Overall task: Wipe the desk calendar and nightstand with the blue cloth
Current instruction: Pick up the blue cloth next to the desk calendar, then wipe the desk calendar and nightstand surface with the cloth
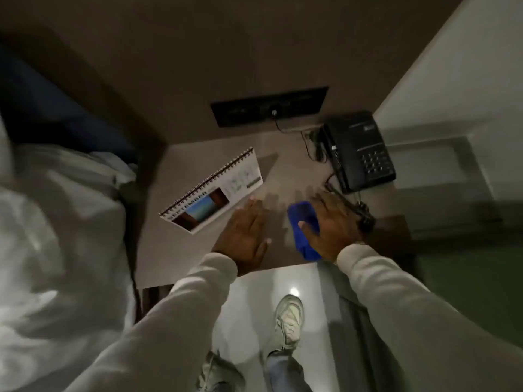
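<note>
The spiral-bound desk calendar stands tilted on the left part of the grey nightstand. My left hand lies flat on the nightstand top, fingers spread, its fingertips just beside the calendar's near edge. My right hand presses down on the blue cloth, which lies on the nightstand right of centre. The cloth shows to the left of that hand and under its thumb.
A black telephone sits at the back right corner, its cords trailing toward my right hand. A dark socket panel is on the wall behind. White bedding lies to the left. My shoes stand on glossy floor.
</note>
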`<state>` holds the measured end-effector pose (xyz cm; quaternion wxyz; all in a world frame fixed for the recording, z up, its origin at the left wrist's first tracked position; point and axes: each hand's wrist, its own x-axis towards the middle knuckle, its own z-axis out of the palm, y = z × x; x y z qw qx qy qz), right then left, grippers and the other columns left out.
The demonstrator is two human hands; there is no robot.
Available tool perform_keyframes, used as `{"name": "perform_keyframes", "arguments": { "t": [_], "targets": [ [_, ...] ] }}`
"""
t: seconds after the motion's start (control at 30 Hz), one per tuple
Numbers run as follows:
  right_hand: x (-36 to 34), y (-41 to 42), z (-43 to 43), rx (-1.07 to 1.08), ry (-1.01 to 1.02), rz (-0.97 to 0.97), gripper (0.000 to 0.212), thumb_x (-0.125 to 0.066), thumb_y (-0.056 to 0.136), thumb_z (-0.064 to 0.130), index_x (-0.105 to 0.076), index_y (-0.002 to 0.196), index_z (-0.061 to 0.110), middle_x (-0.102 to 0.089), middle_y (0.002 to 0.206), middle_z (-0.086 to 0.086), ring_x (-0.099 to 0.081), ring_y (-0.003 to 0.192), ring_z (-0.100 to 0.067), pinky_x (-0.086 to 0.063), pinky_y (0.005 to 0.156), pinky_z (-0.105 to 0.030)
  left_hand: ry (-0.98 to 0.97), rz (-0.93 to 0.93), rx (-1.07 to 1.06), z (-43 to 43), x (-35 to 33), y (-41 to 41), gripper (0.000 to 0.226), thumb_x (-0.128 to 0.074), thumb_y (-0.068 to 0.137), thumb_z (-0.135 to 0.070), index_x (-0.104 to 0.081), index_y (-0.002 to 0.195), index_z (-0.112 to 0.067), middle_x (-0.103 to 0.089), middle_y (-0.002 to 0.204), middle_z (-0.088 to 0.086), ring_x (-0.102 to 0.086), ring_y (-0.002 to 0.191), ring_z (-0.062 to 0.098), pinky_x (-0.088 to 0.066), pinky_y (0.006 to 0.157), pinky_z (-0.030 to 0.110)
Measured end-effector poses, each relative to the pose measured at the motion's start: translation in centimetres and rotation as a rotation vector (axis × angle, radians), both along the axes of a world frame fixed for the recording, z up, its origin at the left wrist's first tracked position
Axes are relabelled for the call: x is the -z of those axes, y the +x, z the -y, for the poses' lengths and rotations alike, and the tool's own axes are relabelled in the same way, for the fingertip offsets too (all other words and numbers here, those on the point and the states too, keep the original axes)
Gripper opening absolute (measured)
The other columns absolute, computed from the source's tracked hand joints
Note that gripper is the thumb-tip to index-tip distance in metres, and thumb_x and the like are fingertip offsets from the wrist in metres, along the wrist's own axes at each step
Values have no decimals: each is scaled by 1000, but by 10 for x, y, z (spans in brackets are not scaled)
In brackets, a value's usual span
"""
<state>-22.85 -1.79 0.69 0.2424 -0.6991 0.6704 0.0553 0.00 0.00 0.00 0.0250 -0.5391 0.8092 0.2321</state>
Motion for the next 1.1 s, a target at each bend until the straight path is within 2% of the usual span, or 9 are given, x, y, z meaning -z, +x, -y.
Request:
{"name": "perform_keyframes", "arguments": {
  "t": [0.13, 0.2, 0.3, 0.43, 0.6, 0.7, 0.8, 0.93, 1.1],
  "targets": [
    [62, 2, -17, -49, -113, -56, 75, -46, 84, 64, -38, 143, 19, -37, 152, -23, -35, 138, -47, -31, 109, -65, 17, 84, -13, -5, 68, -3, 73, -29, 93, -53, -1, 152, -20, 3, 163, 6, 11, 148, 21, 4, 121, 41],
    [83, 6, -26, -33, -167, -41, 75, -47, 84, 64, -38, 143, 19, -36, 152, -24, -36, 137, -49, -35, 106, -63, -7, 122, 3, -10, 93, -3, 73, -25, 94, -55, -3, 153, -18, 2, 163, 8, 10, 149, 23, 2, 121, 45],
    [92, 16, -29, 42, -176, -54, 72, -43, 88, 59, -25, 148, 25, -25, 158, -20, -28, 140, -48, -32, 108, -61, -66, 187, 16, -16, 112, 1, 73, -21, 95, -57, -4, 153, -16, -2, 163, 10, 4, 151, 27, -1, 121, 49],
    [92, 26, -26, 68, -79, -24, 72, -55, 89, 38, -22, 150, 20, -20, 160, -19, -20, 143, -50, -29, 111, -59, 6, 218, 13, -16, 106, -1, 77, -20, 93, -60, -1, 153, -17, -1, 163, 10, 4, 151, 27, -3, 121, 50],
    [69, 28, -9, 111, 34, 34, 64, -52, 94, 29, -23, 149, 15, -18, 160, -20, -23, 140, -48, -29, 112, -55, 46, 221, 76, -8, 52, 16, 81, -27, 90, -60, -2, 153, -15, 0, 163, 9, 6, 150, 27, -7, 121, 48],
    [50, 30, -8, 262, 32, 198, 58, -54, 93, 26, -34, 146, 13, -29, 156, -19, -33, 136, -47, -33, 111, -53, -31, 230, 153, 2, 11, 36, 80, -29, 92, -58, -6, 152, -11, -5, 163, 11, 2, 151, 26, -7, 121, 47],
    [38, 50, -19, 400, -111, 462, 52, -62, 87, 10, -49, 137, 10, -45, 147, -22, -50, 126, -44, -39, 109, -47, -121, 236, 244, 21, -20, 56, 78, -28, 93, -55, -1, 153, -12, 2, 163, 9, 4, 151, 24, -6, 121, 49],
    [34, 89, -35, 561, -116, 784, 54, -55, 92, 10, -40, 143, 21, -38, 153, -13, -38, 140, -31, -29, 118, -38, -229, 297, 260, 66, -40, 81, 81, -25, 93, -57, 4, 152, -11, 10, 163, 10, 10, 150, 24, 6, 121, 43],
    [49, 153, -35, 841, -281, 1016, 52, -53, 95, 9, -39, 143, 21, -46, 147, -12, -48, 132, -29, -40, 113, -41, -219, 300, 440, 112, -29, 97, 90, -21, 87, -69, 16, 150, -16, 19, 160, 5, 15, 149, 21, 5, 120, 37]
  ]
}}
